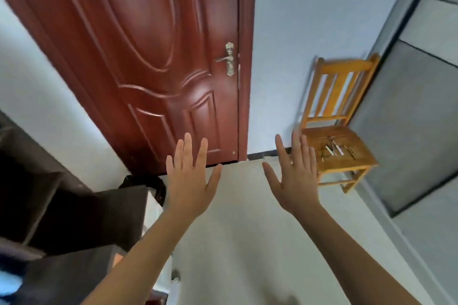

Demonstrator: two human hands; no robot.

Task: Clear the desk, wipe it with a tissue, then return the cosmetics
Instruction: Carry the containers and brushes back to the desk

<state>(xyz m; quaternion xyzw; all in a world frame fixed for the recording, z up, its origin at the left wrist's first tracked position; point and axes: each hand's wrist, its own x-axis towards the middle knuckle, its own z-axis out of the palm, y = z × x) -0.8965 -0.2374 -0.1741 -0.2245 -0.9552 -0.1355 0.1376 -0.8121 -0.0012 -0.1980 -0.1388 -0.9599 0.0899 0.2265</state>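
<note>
Both sets of fingers [187, 148] are spread straight and released, grasping nothing. The left hand [189, 181] and right hand [295, 181] are held up side by side, backs toward the camera, apart from each other and touching nothing. Just beyond the right hand, a few slim sticks [334, 150] lie on the seat of a yellow wooden chair [347, 65]. I take them for the cosmetics, pencils or liners perhaps, though they are too small to be sure. Such things would be light, stiff and apt to roll, so I'd pinch each near its middle or gather the lot in one hand. No tissue shows. The dark counter [74, 210] at the left edge is probably the desk, but its top is hidden. Under the arms lies a pale floor [247, 230]. Ahead stands a closed reddish-brown door [161, 44] with a brass handle [226, 58], set in a pale wall [309, 7], and grey panels [409, 131] run down the right.
</note>
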